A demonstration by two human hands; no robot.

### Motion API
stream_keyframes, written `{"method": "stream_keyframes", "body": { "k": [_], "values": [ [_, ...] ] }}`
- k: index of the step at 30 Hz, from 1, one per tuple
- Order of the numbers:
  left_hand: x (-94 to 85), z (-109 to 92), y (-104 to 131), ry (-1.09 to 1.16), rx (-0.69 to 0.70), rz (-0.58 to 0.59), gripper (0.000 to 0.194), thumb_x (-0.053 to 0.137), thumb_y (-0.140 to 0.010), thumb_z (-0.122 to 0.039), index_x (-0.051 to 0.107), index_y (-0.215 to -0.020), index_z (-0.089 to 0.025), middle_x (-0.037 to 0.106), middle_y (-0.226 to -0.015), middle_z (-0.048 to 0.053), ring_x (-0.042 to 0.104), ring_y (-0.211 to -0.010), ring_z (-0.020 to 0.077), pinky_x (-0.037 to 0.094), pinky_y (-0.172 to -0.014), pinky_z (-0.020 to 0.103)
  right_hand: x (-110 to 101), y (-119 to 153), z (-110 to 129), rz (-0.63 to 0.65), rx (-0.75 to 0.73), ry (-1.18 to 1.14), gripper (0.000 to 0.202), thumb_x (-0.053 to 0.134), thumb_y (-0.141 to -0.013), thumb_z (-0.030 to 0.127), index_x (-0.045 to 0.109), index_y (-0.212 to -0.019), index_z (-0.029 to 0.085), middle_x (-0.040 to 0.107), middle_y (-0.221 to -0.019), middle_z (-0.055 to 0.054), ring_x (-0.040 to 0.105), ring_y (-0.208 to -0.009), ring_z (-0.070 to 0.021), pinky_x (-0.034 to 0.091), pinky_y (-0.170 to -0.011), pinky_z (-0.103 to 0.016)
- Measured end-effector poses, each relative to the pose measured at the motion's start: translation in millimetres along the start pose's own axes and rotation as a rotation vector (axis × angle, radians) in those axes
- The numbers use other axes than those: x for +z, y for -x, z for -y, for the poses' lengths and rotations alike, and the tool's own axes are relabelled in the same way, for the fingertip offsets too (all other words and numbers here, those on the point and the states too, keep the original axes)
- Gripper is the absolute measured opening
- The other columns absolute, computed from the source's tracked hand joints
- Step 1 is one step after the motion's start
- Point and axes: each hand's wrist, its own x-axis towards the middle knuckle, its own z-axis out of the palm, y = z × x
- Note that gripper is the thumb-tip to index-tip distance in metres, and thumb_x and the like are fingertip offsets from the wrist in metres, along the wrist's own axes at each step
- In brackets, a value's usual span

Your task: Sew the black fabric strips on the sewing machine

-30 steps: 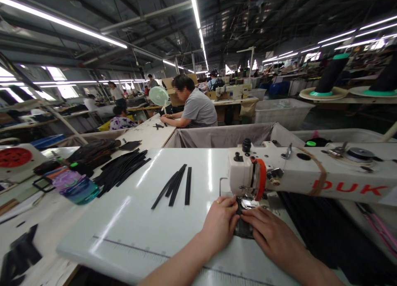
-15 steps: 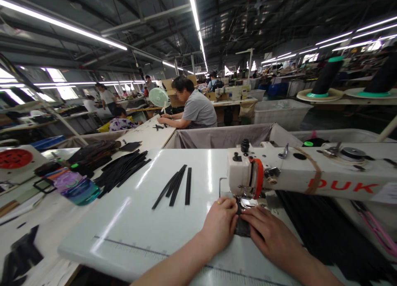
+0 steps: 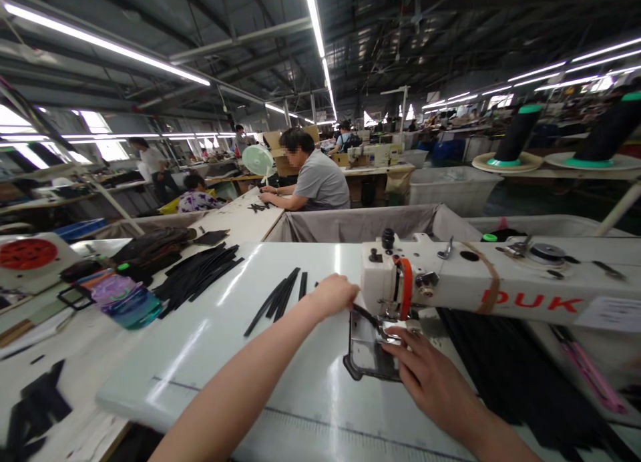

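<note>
My left hand [image 3: 338, 294] is beside the left of the white sewing machine's head [image 3: 380, 278]. Its fingers are closed on the end of a thin black strip [image 3: 364, 312], which curves to the presser foot [image 3: 393, 330]. My right hand [image 3: 431, 372] rests at the right of the foot with its fingers stretched out, touching metal there. Below the needle area lies a dark-edged plate [image 3: 370, 355], partly covered by my right fingers. Several loose black strips [image 3: 280, 295] lie on the table behind my left forearm.
A pile of black strips [image 3: 200, 275] and a purple-blue bottle [image 3: 127, 298] are at the left. More long black material [image 3: 493, 362] and pink-handled scissors [image 3: 593, 375] lie at the right. Thread cones [image 3: 515, 138] stand behind. A co-worker [image 3: 320, 178] sits across.
My left hand has moved left and away from the foot, drawing the black strip out with it. My right hand stays by the foot, and more of the plate now shows.
</note>
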Motion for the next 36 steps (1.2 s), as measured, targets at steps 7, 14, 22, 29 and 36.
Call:
{"method": "stream_keyframes", "body": {
  "k": [7, 14, 22, 29, 36],
  "values": [
    [28.9, -49, 53, 0.239, -0.195, 0.058, 0.019, 0.063, -0.080, -0.006, 0.066, -0.095, -0.016, 0.069, -0.068, -0.001, 0.065, -0.059, 0.0151, 0.052, -0.063, 0.026, -9, -3, 5, 0.094, -0.004, -0.130, 0.031, 0.051, -0.089, 0.014, 0.063, -0.117, 0.023, 0.062, -0.124, -0.010, 0.060, -0.112, -0.0254, 0.054, -0.093, -0.043],
    [69.2, -85, 77, 0.353, -0.212, -0.465, 0.020, 0.049, -0.089, -0.010, 0.066, -0.097, -0.017, 0.066, -0.099, 0.008, 0.058, -0.096, 0.0238, 0.049, -0.088, 0.039, -16, -6, 8, 0.155, 0.019, -0.220, 0.023, 0.063, -0.085, 0.021, 0.065, -0.109, 0.023, 0.065, -0.118, -0.008, 0.062, -0.109, -0.0234, 0.053, -0.094, -0.038],
    [58.7, -64, 81, 0.354, -0.099, -0.336, 0.024, 0.064, -0.086, -0.014, 0.071, -0.108, -0.021, 0.067, -0.110, 0.007, 0.057, -0.104, 0.0243, 0.049, -0.094, 0.039, -11, -3, 5, 0.215, -0.044, -0.162, 0.036, 0.060, -0.089, 0.026, 0.061, -0.126, 0.027, 0.060, -0.130, -0.008, 0.058, -0.117, -0.0245, 0.051, -0.098, -0.041],
    [61.9, -62, 78, 0.432, -0.019, -0.311, 0.020, 0.072, -0.080, -0.016, 0.074, -0.099, -0.019, 0.071, -0.114, 0.006, 0.059, -0.112, 0.0235, 0.048, -0.101, 0.036, -9, -4, 4, 0.210, -0.024, -0.155, 0.033, 0.061, -0.089, 0.024, 0.063, -0.122, 0.027, 0.062, -0.126, -0.007, 0.059, -0.116, -0.0237, 0.052, -0.097, -0.040],
    [68.2, -66, 69, 0.490, 0.029, -0.359, 0.018, 0.070, -0.082, -0.014, 0.073, -0.099, -0.018, 0.071, -0.114, 0.006, 0.060, -0.115, 0.0222, 0.042, -0.108, 0.036, -4, 1, -2, 0.115, -0.004, -0.098, 0.036, 0.066, -0.088, 0.032, 0.064, -0.122, 0.023, 0.065, -0.123, -0.009, 0.062, -0.110, -0.0254, 0.054, -0.092, -0.042]
  ]
}}
